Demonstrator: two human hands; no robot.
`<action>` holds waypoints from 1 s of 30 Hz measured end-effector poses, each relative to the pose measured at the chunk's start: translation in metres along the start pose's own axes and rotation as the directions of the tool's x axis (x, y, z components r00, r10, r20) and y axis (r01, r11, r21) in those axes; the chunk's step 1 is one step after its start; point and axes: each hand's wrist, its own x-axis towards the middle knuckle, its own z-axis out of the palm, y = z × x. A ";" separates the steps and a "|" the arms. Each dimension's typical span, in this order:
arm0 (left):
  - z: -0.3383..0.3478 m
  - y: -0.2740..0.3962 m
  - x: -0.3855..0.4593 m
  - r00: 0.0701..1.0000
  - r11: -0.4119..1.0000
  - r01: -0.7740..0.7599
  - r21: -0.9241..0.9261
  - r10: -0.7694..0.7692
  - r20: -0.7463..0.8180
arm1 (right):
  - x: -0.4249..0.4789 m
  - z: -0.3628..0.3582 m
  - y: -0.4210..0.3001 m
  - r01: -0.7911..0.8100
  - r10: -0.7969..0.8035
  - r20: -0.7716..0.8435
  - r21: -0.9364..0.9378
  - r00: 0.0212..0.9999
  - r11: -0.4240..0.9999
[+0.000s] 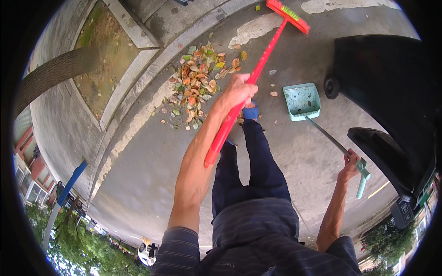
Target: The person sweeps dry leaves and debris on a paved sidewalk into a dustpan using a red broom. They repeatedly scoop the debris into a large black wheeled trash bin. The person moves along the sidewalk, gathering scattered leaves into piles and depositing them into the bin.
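My left hand grips the red handle of a broom, which slants up and away to the right. The broom head, with red and yellow-green bristles, is at the far edge; I cannot tell whether it touches the ground. In my right hand is the grey pole of a long-handled dustpan. Its mint-green pan holds a few leaf scraps and bits of dirt. A pile of fallen leaves, orange, brown and green, lies on the pavement left of the broom, near the curb.
A black wheeled bin with its lid hanging open stands right of the dustpan. Along the left run a stone curb and a framed soil bed with a tree trunk. A blue-and-white post rises at lower left.
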 end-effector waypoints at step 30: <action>-0.080 -0.161 -0.305 0.837 0.870 0.156 -0.468 -0.368 -0.406 | -0.046 -0.020 0.033 0.101 -0.106 0.085 0.063 0.991 0.993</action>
